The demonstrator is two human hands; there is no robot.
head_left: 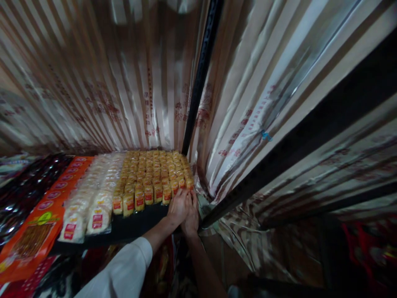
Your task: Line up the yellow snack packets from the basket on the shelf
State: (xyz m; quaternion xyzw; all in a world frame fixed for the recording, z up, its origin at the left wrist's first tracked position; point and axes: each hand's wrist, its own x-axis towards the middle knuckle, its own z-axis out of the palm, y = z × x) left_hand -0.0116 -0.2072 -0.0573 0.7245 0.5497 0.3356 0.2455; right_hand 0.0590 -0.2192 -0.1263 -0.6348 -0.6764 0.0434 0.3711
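Note:
Both of my hands meet at the front right corner of a block of small yellow packaged snacks (pixel 149 174), which stand in tight rows on a dark shelf (pixel 136 223). My left hand (pixel 179 207) has its fingers closed against the front of a yellow snack pack (pixel 188 183) in the end row. Close beside it, touching it, my right hand (pixel 191 217) is closed around the right side of the same corner. Their fingertips are partly hidden against the wrappers and each other.
Left of the yellow packs lie clear bags of white round snacks (pixel 101 213), an orange packet (pixel 43 225) and dark shiny packets (pixel 27 190). A black metal post (pixel 203 74) rises behind the corner. Printed striped sheeting (pixel 149 82) hangs behind. A thick dark beam (pixel 279 145) slants across the right.

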